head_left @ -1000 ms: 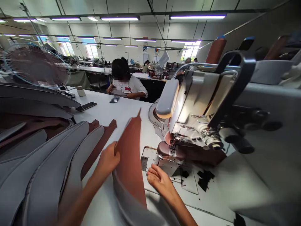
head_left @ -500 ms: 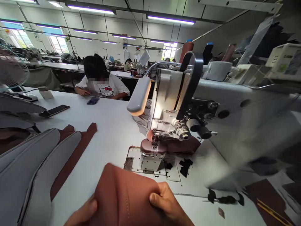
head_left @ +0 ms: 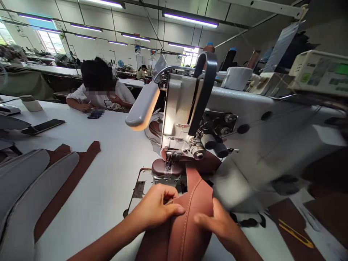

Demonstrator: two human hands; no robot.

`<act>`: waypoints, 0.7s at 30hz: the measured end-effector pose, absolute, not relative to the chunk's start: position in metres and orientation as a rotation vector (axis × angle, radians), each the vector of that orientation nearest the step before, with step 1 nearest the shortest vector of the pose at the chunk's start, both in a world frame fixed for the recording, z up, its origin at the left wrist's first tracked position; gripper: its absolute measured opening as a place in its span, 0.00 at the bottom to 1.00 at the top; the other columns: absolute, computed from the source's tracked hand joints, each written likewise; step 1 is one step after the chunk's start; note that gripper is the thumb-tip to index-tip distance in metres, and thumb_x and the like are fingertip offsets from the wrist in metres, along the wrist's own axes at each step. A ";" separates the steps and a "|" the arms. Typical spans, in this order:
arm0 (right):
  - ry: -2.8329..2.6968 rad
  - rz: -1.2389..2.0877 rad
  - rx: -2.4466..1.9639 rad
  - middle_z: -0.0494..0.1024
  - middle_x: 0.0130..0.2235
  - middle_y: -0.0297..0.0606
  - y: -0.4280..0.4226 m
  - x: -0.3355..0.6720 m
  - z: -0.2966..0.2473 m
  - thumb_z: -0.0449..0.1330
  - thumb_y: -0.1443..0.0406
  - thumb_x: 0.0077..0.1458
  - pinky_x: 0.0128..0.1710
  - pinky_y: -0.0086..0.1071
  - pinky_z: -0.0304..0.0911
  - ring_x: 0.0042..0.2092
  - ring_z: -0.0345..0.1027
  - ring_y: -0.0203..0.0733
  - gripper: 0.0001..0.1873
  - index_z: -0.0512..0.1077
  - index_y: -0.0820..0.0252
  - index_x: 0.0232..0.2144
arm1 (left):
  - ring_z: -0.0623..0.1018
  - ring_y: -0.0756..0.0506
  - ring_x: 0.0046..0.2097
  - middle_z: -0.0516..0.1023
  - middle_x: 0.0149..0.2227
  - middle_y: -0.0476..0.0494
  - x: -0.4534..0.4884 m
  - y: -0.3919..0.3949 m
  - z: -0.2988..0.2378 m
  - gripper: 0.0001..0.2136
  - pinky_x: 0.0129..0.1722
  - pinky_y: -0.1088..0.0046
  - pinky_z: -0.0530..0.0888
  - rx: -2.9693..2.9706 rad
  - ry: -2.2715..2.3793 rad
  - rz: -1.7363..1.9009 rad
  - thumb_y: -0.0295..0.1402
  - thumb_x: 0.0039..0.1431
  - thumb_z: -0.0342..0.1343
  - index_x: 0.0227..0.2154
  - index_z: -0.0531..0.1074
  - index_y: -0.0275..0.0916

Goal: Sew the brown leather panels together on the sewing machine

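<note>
A reddish-brown leather piece (head_left: pixel 199 199) with a curved line of stitching hangs between my two hands in the head view. My left hand (head_left: pixel 160 203) pinches its left edge, thumb on top. On the right edge, my right hand (head_left: pixel 220 223) grips it with the thumb on the face and the other fingers hidden behind. The piece's narrow upper end reaches up beside the sewing machine's raised bed (head_left: pixel 165 170). Above that bed sits the presser foot (head_left: pixel 168 158) of the sewing machine (head_left: pixel 176 105); a lit lamp (head_left: pixel 143 107) shines on its head.
Grey-backed brown leather panels (head_left: pixel 51 188) lie on the left of the white table (head_left: pixel 114 156), near a phone (head_left: pixel 45 125). Across the table sits a person (head_left: pixel 100 87). Yellow-handled snips (head_left: pixel 296 233) rest on brown leather at the right.
The leather piece has moved up and right, turned so a longer curved seam shows. My left hand has come across to its left edge. The view has shifted slightly right.
</note>
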State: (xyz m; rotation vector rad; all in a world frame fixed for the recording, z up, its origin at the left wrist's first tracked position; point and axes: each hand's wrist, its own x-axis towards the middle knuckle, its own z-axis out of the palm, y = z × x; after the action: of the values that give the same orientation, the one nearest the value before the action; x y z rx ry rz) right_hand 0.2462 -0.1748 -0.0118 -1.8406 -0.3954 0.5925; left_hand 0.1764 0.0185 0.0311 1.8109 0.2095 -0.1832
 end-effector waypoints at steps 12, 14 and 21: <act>-0.635 0.229 -1.793 0.77 0.36 0.41 -0.085 0.305 0.033 0.58 0.61 0.37 0.48 0.41 0.62 0.43 0.70 0.49 0.16 0.72 0.63 0.31 | 0.55 0.53 0.19 0.57 0.13 0.61 0.194 0.053 0.043 0.11 0.21 0.78 0.55 2.087 0.485 0.352 0.41 0.47 0.58 0.27 0.63 0.41; -0.675 0.290 -1.778 0.77 0.32 0.40 -0.081 0.311 0.032 0.57 0.59 0.38 0.49 0.43 0.62 0.43 0.70 0.50 0.12 0.72 0.61 0.24 | 0.54 0.53 0.19 0.55 0.13 0.61 0.196 0.055 0.041 0.11 0.22 0.79 0.55 2.129 0.476 0.389 0.41 0.48 0.59 0.26 0.63 0.41; -0.727 0.396 -1.740 0.77 0.30 0.40 -0.079 0.317 0.033 0.57 0.55 0.39 0.45 0.42 0.66 0.39 0.72 0.48 0.14 0.72 0.59 0.23 | 0.55 0.53 0.19 0.53 0.13 0.60 0.200 0.058 0.040 0.10 0.21 0.78 0.54 2.203 0.442 0.407 0.41 0.47 0.59 0.25 0.66 0.41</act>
State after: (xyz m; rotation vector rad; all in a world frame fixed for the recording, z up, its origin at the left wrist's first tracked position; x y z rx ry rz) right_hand 0.3170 -0.0789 0.0332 -1.7404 -0.7266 0.3961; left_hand 0.2001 0.0580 0.0403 2.2028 0.4418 0.4072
